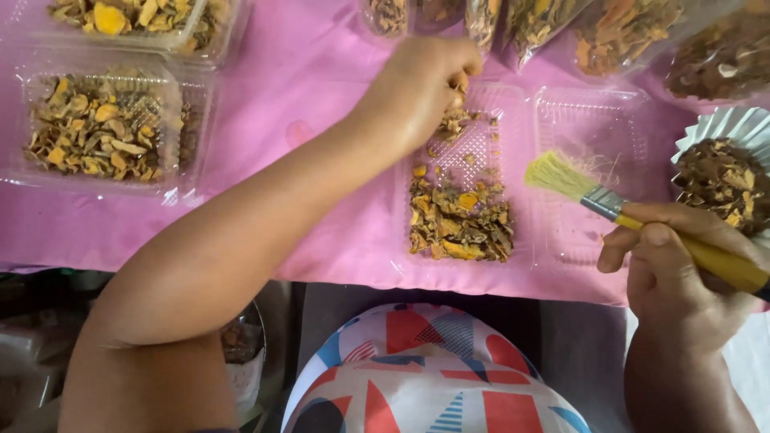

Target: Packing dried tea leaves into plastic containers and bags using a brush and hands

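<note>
- Patterned cloth (425, 377) lies nearest, below the table edge.
- Left hand (421, 84) pinches dried yellow pieces at the far end of the clear tray (461, 172).
- Right hand (682, 265) grips a brush (609, 204), bristles just right of that tray, on the pink tablecloth (297, 80).

Bare arms, patterned red, blue, white garment (433, 377)

My left hand (421, 84) rests in the far end of the open tray (461, 172) before me. Dried pieces (459, 224) lie in its near end. My right hand (682, 265) holds a brush (609, 200) over the lid (593, 176) to the right. Another filled tray (100, 128) sits far left.
</note>
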